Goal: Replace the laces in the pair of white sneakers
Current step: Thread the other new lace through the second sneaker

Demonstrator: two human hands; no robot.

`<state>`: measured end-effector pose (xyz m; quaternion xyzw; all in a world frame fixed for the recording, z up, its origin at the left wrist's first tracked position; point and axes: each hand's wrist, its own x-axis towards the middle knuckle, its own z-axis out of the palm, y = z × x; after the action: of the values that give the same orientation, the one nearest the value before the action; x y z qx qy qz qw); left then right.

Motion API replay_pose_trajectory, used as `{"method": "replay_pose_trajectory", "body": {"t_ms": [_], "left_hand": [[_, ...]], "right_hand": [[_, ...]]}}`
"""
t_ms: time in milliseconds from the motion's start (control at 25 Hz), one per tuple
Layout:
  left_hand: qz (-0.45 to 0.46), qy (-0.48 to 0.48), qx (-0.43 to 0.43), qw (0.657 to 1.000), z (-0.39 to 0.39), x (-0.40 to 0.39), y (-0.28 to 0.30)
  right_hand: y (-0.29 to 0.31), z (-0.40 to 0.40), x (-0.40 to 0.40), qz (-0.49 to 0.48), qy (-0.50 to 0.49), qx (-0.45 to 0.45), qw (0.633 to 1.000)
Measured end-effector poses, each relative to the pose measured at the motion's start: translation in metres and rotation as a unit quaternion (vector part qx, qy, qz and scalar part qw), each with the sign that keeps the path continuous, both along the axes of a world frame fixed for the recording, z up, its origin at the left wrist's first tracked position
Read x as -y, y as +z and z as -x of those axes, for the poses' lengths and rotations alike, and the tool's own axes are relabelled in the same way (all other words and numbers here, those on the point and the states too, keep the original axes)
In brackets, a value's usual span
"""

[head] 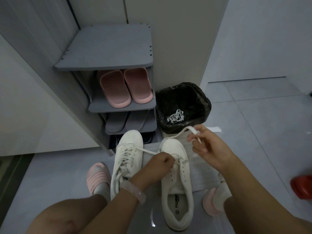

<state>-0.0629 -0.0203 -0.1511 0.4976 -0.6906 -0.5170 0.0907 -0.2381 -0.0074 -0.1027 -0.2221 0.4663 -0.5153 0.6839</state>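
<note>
Two white sneakers stand side by side on the floor, toes away from me. The left sneaker [126,159] is fully laced. On the right sneaker [177,179] only the eyelets near the toe carry a lace. My left hand [158,168] rests over that shoe's front eyelets, its fingers curled on the lace there. Raised above and to the right of the toe, my right hand [207,147] pinches one end of the white lace [187,130]. The other lace end runs left across the laced sneaker.
A bin lined with a black bag [183,105] stands just beyond the shoes with a white lace [175,116] inside. A grey shoe rack [121,105] holds pink slippers [125,87]. My feet in pink slippers flank the sneakers. A red object [302,186] lies at right.
</note>
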Motion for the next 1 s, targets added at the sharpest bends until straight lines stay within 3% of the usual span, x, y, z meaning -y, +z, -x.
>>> {"method": "replay_pose_trajectory", "body": {"t_ms": [80,120,240,280,320,360,400,440,480,640,760,800,840,880,960,1000], "left_hand": [[-0.052,0.059,-0.009,0.997,0.0,0.002,-0.002],[-0.076,0.086,-0.015,0.993,0.0,0.002,-0.001],[-0.138,0.154,-0.031,0.978,0.002,0.002,0.004],[-0.154,0.172,-0.039,0.972,0.003,0.002,0.005],[-0.168,0.187,-0.046,0.967,0.004,0.002,0.006],[-0.179,0.199,-0.053,0.962,0.004,0.002,0.007],[-0.186,0.207,-0.057,0.959,0.005,0.002,0.007],[-0.19,0.21,-0.061,0.957,0.007,0.0,0.008],[-0.191,0.21,-0.066,0.957,0.009,-0.001,0.009],[-0.171,0.203,-0.051,0.963,0.008,0.0,0.01],[-0.15,0.17,0.002,0.974,0.014,-0.001,0.016],[-0.153,0.19,-0.036,0.969,0.015,-0.001,0.025],[-0.174,0.241,-0.13,0.946,0.012,0.003,0.041],[-0.212,0.293,-0.272,0.892,0.004,0.01,0.06],[-0.225,0.335,-0.525,0.749,-0.026,0.03,0.101],[-0.198,0.343,-0.545,0.739,-0.038,0.037,0.116]], "right_hand": [[-0.002,0.009,-0.013,-0.035,0.074,-0.122,0.989],[-0.003,0.015,-0.019,-0.041,0.068,-0.136,0.988],[0.004,0.038,-0.029,-0.037,-0.023,-0.069,0.997],[0.005,0.046,-0.031,-0.06,-0.031,-0.115,0.991],[0.002,0.054,-0.033,-0.099,-0.007,-0.232,0.968],[-0.005,0.064,-0.034,-0.142,0.055,-0.396,0.905],[-0.011,0.07,-0.035,-0.174,0.135,-0.546,0.808],[-0.018,0.069,-0.036,-0.178,0.207,-0.645,0.714],[-0.023,0.061,-0.036,-0.142,0.24,-0.691,0.667],[-0.053,0.0,-0.028,0.103,0.276,-0.576,0.763],[-0.068,-0.017,-0.025,0.09,0.257,-0.587,0.763],[-0.068,-0.016,-0.024,0.074,0.253,-0.599,0.756],[-0.067,-0.015,-0.023,0.06,0.257,-0.608,0.749],[-0.065,-0.016,-0.022,0.053,0.261,-0.616,0.741],[-0.063,-0.02,-0.021,0.058,0.255,-0.626,0.735],[-0.064,-0.023,-0.023,0.065,0.246,-0.634,0.731]]}}
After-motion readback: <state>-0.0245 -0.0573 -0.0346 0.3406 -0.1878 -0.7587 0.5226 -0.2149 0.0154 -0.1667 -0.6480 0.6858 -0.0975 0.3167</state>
